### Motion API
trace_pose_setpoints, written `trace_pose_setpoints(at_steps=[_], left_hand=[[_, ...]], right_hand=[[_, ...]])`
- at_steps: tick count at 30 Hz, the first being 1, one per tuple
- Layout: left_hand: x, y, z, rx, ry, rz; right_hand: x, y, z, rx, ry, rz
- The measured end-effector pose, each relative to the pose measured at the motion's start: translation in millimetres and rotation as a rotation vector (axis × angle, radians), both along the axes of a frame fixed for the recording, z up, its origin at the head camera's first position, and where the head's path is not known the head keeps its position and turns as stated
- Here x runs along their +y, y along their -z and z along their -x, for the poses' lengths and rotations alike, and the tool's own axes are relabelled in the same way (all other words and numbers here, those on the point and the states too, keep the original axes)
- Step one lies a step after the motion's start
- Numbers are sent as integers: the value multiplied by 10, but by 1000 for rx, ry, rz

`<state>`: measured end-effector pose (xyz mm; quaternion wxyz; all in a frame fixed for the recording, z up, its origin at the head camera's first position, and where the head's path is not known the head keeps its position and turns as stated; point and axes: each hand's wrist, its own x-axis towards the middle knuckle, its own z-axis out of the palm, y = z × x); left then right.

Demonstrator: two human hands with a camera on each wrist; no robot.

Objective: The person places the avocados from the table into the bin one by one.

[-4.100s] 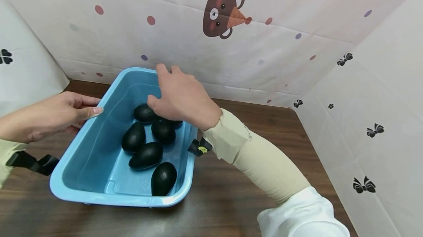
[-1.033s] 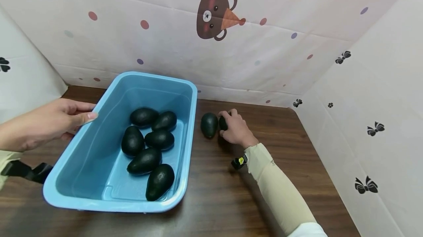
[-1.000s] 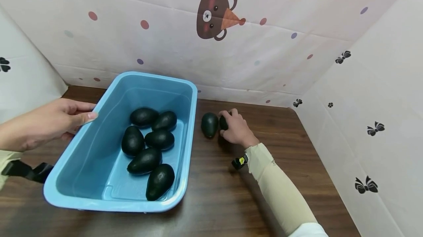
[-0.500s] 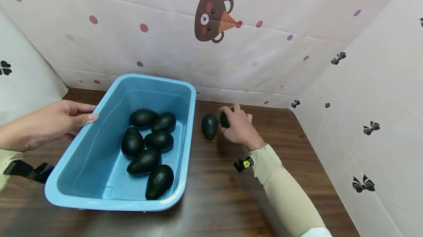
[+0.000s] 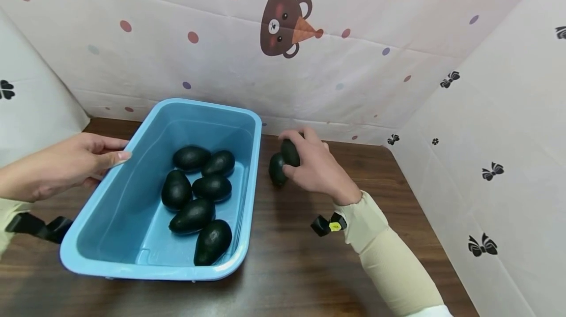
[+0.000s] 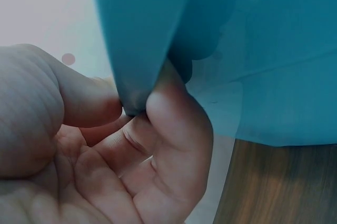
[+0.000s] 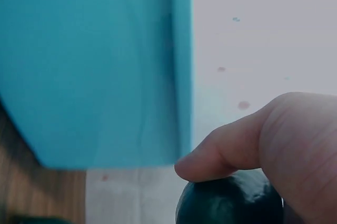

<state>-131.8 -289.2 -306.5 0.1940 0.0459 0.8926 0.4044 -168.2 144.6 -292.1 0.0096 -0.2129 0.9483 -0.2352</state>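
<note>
My left hand pinches the left rim of a light blue plastic tub, thumb on top and fingers curled beneath, as the left wrist view also shows. Several dark green avocados lie on the tub's floor. To the right of the tub, my right hand grips an avocado between thumb and fingers, raised over the table. Just left of and below it in the head view is another avocado on the table, partly covered by the held one. In the right wrist view the thumb presses the held avocado.
The dark brown wooden table carries the tub. A white patterned sheet stands as a wall behind it, with more white sheeting at the right and left sides.
My right hand went from above the tub to the table on the right, took hold of an avocado, and lifted it leftward. The left hand keeps its grip on the rim.
</note>
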Motion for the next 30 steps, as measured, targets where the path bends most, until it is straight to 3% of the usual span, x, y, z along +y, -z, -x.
trace_pose_setpoints(at_steps=[15,30], left_hand=[[-20,6,12,1,3,5],[-61,-13,-6,-13,24,-33]], right_hand=[[-520,-493,-282,19,-171,64],[-970,-510,-118,-34,-158,-8]])
